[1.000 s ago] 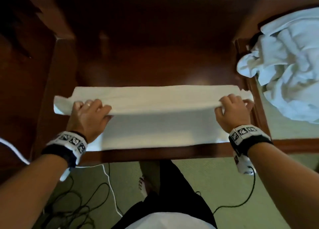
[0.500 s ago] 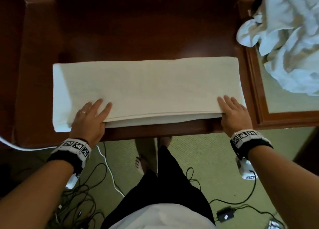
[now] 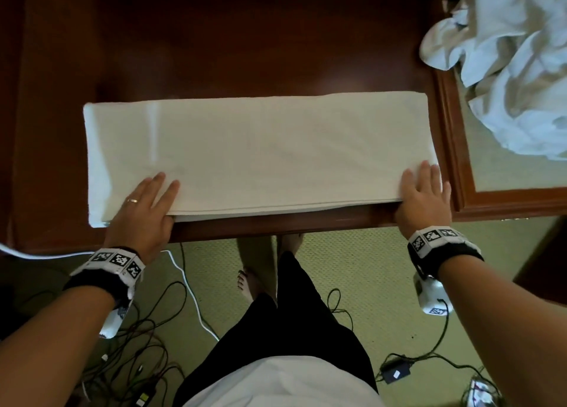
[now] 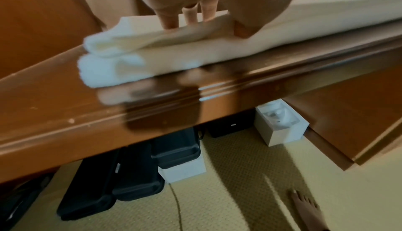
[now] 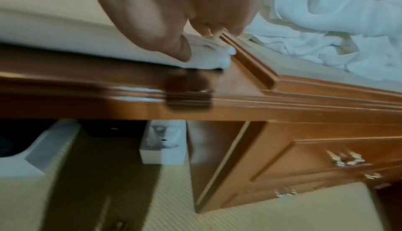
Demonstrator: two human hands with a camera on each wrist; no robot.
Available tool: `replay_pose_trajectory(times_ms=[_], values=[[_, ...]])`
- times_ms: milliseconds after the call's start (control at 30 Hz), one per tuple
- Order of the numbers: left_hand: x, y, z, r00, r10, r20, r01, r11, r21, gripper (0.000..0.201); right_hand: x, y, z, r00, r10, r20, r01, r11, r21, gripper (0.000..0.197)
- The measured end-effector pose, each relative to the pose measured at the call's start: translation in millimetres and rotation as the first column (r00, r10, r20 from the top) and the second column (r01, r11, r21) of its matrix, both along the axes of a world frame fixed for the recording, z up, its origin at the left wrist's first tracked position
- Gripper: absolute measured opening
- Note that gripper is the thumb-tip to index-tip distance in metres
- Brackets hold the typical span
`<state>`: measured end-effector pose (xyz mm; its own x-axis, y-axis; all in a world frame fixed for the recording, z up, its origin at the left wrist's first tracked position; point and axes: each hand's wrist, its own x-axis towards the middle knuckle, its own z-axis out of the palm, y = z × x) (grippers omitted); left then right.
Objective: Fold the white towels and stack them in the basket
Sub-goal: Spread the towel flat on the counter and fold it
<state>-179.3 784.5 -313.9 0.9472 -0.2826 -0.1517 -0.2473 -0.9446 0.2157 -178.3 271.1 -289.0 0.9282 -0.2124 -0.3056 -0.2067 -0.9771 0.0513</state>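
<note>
Under our left hand [image 3: 144, 204] and right hand [image 3: 422, 196] lies a long folded white terry-cloth towel [image 3: 260, 148], matt and softly napped. It rests on a dark reddish wooden desk [image 3: 233, 41], polished to a glossy shine. Beyond our right hand we see a crumpled heap of white cloth towels [image 3: 506, 53]; below us, olive woven carpet [image 3: 362, 271], matt and nubby.

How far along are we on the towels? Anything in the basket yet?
Done: one white towel lies folded lengthwise into a long strip on the desk. In hand: left hand and right hand lie flat on its near corners. Left: the crosswise folds, the crumpled pile of towels at right, and all stacking. No basket is in view.
</note>
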Motion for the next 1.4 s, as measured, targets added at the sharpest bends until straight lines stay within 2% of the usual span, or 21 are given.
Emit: replay_pose_trajectory(times_ms=[67, 133, 167, 267, 367, 467, 533, 633, 700, 767, 833, 933, 1000, 1100, 1200, 1267, 1333, 1400], values=[[3, 14, 6, 0.999, 0.049, 0.004, -0.049, 0.998, 0.040, 0.062, 5, 30, -2, 0.980, 0.176, 0.092, -0.182, 0.982, 0.057, 0.075], [4, 30, 11, 0.998, 0.065, -0.007, -0.064, 0.994, 0.092, 0.069, 3, 54, -10, 0.918, 0.372, 0.135, -0.390, 0.910, 0.141, 0.071], [3, 38, 13, 0.997, 0.069, -0.023, -0.066, 0.992, 0.105, 0.070, 1, 59, -14, 0.899, 0.410, 0.154, -0.433, 0.884, 0.175, 0.068], [-10, 48, 19, 0.995, 0.064, -0.082, -0.058, 0.996, 0.074, 0.073, -9, 54, -18, 0.926, 0.335, 0.174, -0.371, 0.894, 0.251, 0.057], [-13, 35, 27, 0.992, 0.121, -0.034, -0.119, 0.992, 0.036, 0.048, -10, 59, -9, 0.912, 0.310, 0.267, -0.375, 0.896, 0.239, 0.040], [11, 1, 32, 0.986, 0.164, 0.015, -0.163, 0.986, -0.034, 0.059, 14, 95, 0, 0.897, 0.239, 0.371, -0.355, 0.890, 0.285, 0.035], [29, -30, 28, 0.992, 0.118, -0.034, -0.119, 0.992, -0.032, 0.065, 31, 128, 1, 0.913, 0.267, 0.308, -0.354, 0.894, 0.275, 0.039], [40, -56, 9, 0.987, 0.042, -0.157, -0.024, 0.993, 0.118, 0.072, 41, 160, -9, 0.950, 0.312, -0.011, -0.301, 0.926, 0.228, 0.060], [35, -37, -1, 0.975, 0.113, -0.190, -0.069, 0.972, 0.225, 0.075, 39, 162, -16, 0.943, 0.318, -0.099, -0.291, 0.932, 0.216, 0.070], [26, -3, -4, 0.949, 0.234, -0.210, -0.170, 0.943, 0.286, 0.079, 34, 157, -17, 0.931, 0.344, -0.122, -0.315, 0.926, 0.207, 0.078], [20, 19, 1, 0.919, 0.299, -0.257, -0.214, 0.926, 0.312, 0.084, 31, 153, -16, 0.911, 0.384, -0.150, -0.354, 0.916, 0.190, 0.084], [29, 4, 10, 0.900, 0.366, -0.235, -0.304, 0.916, 0.261, 0.089, 41, 164, -10, 0.931, 0.361, -0.061, -0.344, 0.919, 0.192, 0.084], [39, -30, 12, 0.920, 0.341, -0.192, -0.313, 0.936, 0.159, 0.087, 54, 177, -9, 0.937, 0.347, 0.040, -0.348, 0.916, 0.197, 0.078], [48, -87, 2, 0.960, 0.189, -0.206, -0.160, 0.975, 0.152, 0.086, 71, 189, -17, 0.918, 0.396, 0.035, -0.395, 0.899, 0.189, 0.075], [49, -109, -12, 0.952, 0.221, -0.213, -0.184, 0.966, 0.179, 0.082, 74, 160, -28, 0.894, 0.448, 0.014, -0.443, 0.879, 0.176, 0.074], [48, -107, -16, 0.955, 0.234, -0.185, -0.200, 0.962, 0.185, 0.082, 73, 111, -31, 0.916, 0.400, 0.021, -0.398, 0.904, 0.157, 0.074], [47, -107, -16, 0.956, 0.234, -0.177, -0.200, 0.962, 0.188, 0.083, 68, 50, -30, 0.974, 0.225, -0.004, -0.222, 0.965, 0.139, 0.073], [49, -111, -16, 0.954, 0.241, -0.177, -0.207, 0.959, 0.193, 0.084, 63, -4, -24, 0.999, 0.024, -0.028, -0.021, 0.994, 0.105, 0.076]])
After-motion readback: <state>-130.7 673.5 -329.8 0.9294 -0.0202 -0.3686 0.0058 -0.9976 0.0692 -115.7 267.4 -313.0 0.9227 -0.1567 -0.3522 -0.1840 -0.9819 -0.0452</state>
